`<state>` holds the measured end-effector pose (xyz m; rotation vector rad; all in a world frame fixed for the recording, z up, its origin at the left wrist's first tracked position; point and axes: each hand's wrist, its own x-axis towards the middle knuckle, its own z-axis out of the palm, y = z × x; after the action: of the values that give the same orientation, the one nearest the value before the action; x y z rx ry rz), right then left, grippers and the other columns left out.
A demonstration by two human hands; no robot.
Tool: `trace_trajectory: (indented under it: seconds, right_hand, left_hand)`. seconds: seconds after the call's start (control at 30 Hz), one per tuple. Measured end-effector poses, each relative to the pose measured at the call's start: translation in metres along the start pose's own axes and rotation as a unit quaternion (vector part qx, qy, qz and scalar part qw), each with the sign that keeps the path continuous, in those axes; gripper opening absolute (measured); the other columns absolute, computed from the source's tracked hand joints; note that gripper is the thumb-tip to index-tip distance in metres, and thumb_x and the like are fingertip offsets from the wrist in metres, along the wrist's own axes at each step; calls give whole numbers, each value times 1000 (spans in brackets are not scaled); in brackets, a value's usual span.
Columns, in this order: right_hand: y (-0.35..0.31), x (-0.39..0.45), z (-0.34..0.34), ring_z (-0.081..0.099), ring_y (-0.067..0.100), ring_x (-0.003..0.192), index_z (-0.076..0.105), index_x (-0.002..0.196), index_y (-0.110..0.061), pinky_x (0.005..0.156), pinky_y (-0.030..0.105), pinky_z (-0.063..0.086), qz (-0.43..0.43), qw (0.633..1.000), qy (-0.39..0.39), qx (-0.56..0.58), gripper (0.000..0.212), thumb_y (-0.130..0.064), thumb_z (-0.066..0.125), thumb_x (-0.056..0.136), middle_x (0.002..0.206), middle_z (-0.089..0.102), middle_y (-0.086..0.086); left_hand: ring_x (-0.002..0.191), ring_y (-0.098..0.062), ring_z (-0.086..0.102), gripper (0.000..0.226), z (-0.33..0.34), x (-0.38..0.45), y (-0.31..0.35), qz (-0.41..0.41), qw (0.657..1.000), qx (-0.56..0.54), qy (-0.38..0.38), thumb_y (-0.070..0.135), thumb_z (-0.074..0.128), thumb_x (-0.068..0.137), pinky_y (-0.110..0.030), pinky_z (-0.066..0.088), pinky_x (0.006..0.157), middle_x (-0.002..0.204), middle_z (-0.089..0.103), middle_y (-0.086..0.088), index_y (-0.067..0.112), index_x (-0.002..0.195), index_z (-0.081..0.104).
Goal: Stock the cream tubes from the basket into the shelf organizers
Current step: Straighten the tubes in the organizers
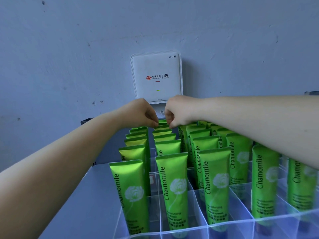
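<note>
Both hands reached to the far end of the clear organizer (224,223), at 12 o'clock. The left hand (138,113) and right hand (179,111) each pinched the top edge of one green tube (163,127) in the rearmost slot of the second row. More tubes (174,192) stood upright in rows. A router (156,76) hung on the wall beyond.
</note>
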<state>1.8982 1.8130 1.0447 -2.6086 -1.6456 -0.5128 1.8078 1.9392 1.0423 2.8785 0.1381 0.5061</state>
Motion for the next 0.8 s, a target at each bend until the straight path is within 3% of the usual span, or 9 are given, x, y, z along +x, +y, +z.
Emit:
trace_trajectory:
  seconds: [0.1, 0.2, 0.3, 0.43, 0.6, 0.8]
  right_hand:
    - [0, -4, -9, 52, 14, 75, 71, 94, -13, 56, 21, 37, 6, 1000, 13, 14, 17, -25, 69, 82, 85, 65, 2]
    - [1, -11, -23, 53, 14, 75, 72, 90, -14, 58, 21, 39, 11, 998, 44, 49, 15, -24, 69, 81, 76, 60, -2]
    - [-1, -21, -34, 55, 14, 75, 72, 88, -13, 62, 20, 42, 8, 995, 59, 80, 12, -22, 70, 80, 77, 62, -2]
    - [-9, -42, -47, 58, 13, 79, 72, 87, -15, 74, 24, 46, 6, 992, 86, 92, 10, -22, 69, 80, 82, 67, -1]
    - [-22, -77, -50, 60, 10, 74, 72, 85, -16, 72, 22, 47, -12, 988, 89, 122, 8, -23, 70, 80, 79, 68, -3]
    - [-27, -88, -41, 57, 9, 71, 72, 86, -16, 62, 16, 43, 1, 990, 86, 115, 11, -25, 71, 80, 78, 66, -3]
  left_hand:
    - [62, 4, 57, 6, -10, -4, 2, -3, 999, -15, 50, 18, 70, 81, -7, 43, 60, 71, 65, 12, 17, 86, 73]
    - [62, 0, 57, 6, -22, -12, 2, -13, 995, -50, 89, 18, 68, 82, -5, 43, 57, 75, 70, 4, 15, 85, 73]
    - [54, 6, 57, 6, -29, -25, 4, -18, 988, -98, 118, 18, 68, 83, -1, 39, 50, 63, 69, 13, 19, 78, 71]
    - [65, -2, 60, 4, -27, -46, 12, -16, 987, -83, 137, 22, 68, 83, -10, 44, 61, 78, 71, 4, 23, 79, 70]
    - [53, 13, 52, 4, -26, -77, 27, 18, 987, -60, 151, 21, 67, 83, 1, 36, 55, 76, 65, 11, 21, 82, 70]
    - [57, 12, 54, 3, -17, -85, 31, 20, 989, -57, 133, 22, 69, 81, 1, 36, 56, 73, 66, 13, 24, 80, 70]
